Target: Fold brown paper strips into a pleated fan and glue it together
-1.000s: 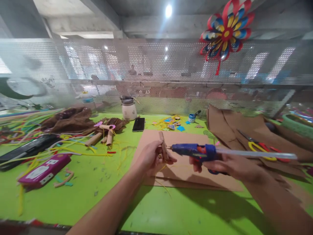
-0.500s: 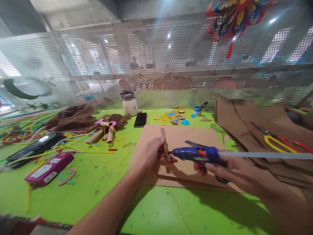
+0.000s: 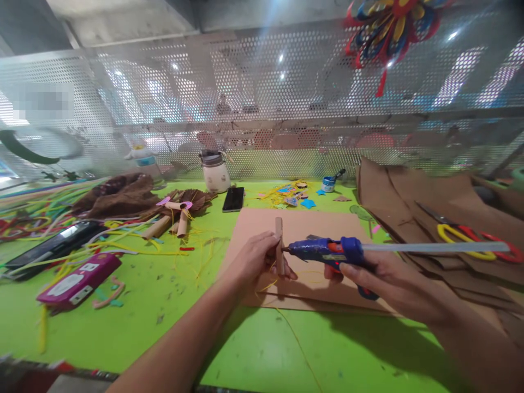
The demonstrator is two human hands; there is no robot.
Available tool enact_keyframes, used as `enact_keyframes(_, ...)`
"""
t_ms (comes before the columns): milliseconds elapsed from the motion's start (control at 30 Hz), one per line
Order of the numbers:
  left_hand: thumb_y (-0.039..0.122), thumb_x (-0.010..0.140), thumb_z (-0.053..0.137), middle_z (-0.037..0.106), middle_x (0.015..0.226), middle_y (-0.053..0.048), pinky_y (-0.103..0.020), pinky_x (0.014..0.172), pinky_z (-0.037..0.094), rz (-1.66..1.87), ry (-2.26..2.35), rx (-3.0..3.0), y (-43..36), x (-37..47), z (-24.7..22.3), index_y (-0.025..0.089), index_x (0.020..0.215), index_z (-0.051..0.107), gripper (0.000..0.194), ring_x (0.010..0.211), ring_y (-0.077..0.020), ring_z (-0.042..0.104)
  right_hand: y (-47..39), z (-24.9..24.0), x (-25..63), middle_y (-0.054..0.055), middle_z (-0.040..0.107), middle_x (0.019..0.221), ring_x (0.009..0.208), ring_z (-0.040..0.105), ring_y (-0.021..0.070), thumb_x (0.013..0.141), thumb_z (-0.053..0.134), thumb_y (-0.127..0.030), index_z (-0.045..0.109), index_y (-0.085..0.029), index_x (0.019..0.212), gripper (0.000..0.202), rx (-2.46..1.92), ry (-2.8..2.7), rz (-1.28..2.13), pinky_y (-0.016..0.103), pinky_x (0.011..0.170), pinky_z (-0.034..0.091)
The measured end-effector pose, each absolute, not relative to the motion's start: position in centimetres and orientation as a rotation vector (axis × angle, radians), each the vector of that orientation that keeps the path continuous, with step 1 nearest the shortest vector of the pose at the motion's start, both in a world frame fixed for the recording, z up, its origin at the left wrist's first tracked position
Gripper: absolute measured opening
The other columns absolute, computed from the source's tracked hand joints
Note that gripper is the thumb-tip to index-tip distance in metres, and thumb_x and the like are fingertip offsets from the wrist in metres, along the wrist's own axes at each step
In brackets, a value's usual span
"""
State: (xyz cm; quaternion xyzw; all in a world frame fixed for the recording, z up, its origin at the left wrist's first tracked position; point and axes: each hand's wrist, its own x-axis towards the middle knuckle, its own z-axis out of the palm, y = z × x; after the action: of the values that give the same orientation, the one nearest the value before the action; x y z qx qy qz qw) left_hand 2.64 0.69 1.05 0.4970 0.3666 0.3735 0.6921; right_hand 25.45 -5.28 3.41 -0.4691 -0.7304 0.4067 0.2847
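Note:
Upright in my left hand (image 3: 260,255) is a narrow cardboard strip (image 3: 279,245), gripped by the fingers. My right hand (image 3: 368,273) is wrapped round a blue glue gun (image 3: 327,251), whose nozzle points left and meets or nearly meets the strip's edge. A long clear glue stick (image 3: 426,248) sticks out of the gun's back. Both hands are above a brown cardboard sheet (image 3: 254,224) on the green table (image 3: 164,327). Thin yellow string (image 3: 295,341) trails from below my left hand towards the front edge.
At left lie a purple power strip (image 3: 79,281), a black device (image 3: 53,248) and cardboard tubes (image 3: 158,226). A phone (image 3: 233,199) and a jar (image 3: 215,173) stand behind. Scissors (image 3: 462,234) rest on brown paper (image 3: 393,202) at right.
The strip has turned more upright, and the glue gun has shifted slightly left and up, with its glue stick tilted a little higher. The whole view has shifted slightly.

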Motion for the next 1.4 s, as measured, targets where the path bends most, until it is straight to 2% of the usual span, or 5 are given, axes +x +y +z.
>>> enact_keyframes(433, 0.034, 0.084, 0.041, 0.062, 0.053, -0.010, -0.027, 0.047, 0.045, 0.727, 0.837, 1.077, 0.85, 2.53, 0.89, 0.011, 0.069, 0.055, 0.031, 0.049, -0.0207, 0.062, -5.12, 3.55, 25.88, 0.004, 0.059, 0.076, 0.064, 0.049, 0.0122, 0.089, 0.043, -0.047, 0.064, -0.015, 0.084, 0.039, -1.258, -2.037, 1.000, 0.022, 0.053, 0.037)
enact_keyframes(667, 0.033, 0.083, 0.042, 0.058, 0.045, -0.009, -0.031, 0.047, 0.047, 0.734, 0.814, 1.010, 0.92, 2.76, 0.76, 0.011, 0.064, 0.054, 0.032, 0.045, -0.0233, 0.062, -5.43, 3.31, 26.37, 0.006, 0.062, 0.075, 0.066, 0.054, 0.0143, 0.088, 0.045, -0.047, 0.065, -0.014, 0.083, 0.039, -1.245, -2.065, 0.985, 0.023, 0.056, 0.041)
enact_keyframes(900, 0.036, 0.082, 0.043, 0.057, 0.044, -0.008, -0.027, 0.046, 0.044, 0.707, 0.808, 1.041, 0.94, 2.60, 0.74, 0.011, 0.060, 0.054, 0.036, 0.046, -0.0220, 0.062, -5.41, 3.93, 26.13, 0.007, 0.063, 0.076, 0.071, 0.056, 0.0159, 0.090, 0.043, -0.045, 0.063, -0.014, 0.080, 0.039, -1.179, -2.075, 0.990, 0.024, 0.059, 0.042)
enact_keyframes(1233, 0.035, 0.083, 0.040, 0.061, 0.049, -0.012, -0.030, 0.051, 0.046, 0.703, 0.818, 1.151, 1.22, 2.23, 0.78, 0.010, 0.057, 0.056, 0.039, 0.048, -0.0221, 0.062, -5.27, 4.26, 26.31, 0.006, 0.062, 0.072, 0.067, 0.055, 0.0145, 0.090, 0.044, -0.043, 0.064, -0.015, 0.077, 0.037, -1.159, -2.006, 0.973, 0.024, 0.059, 0.042)
enact_keyframes(1400, 0.040, 0.082, 0.043, 0.063, 0.050, -0.013, -0.028, 0.048, 0.043, 0.696, 0.847, 1.161, 1.35, 2.23, 0.64, 0.010, 0.065, 0.057, 0.037, 0.047, -0.0217, 0.062, -5.27, 4.22, 26.04, 0.006, 0.063, 0.074, 0.068, 0.057, 0.0153, 0.089, 0.045, -0.045, 0.064, -0.014, 0.078, 0.038, -1.170, -2.019, 1.021, 0.024, 0.057, 0.042)
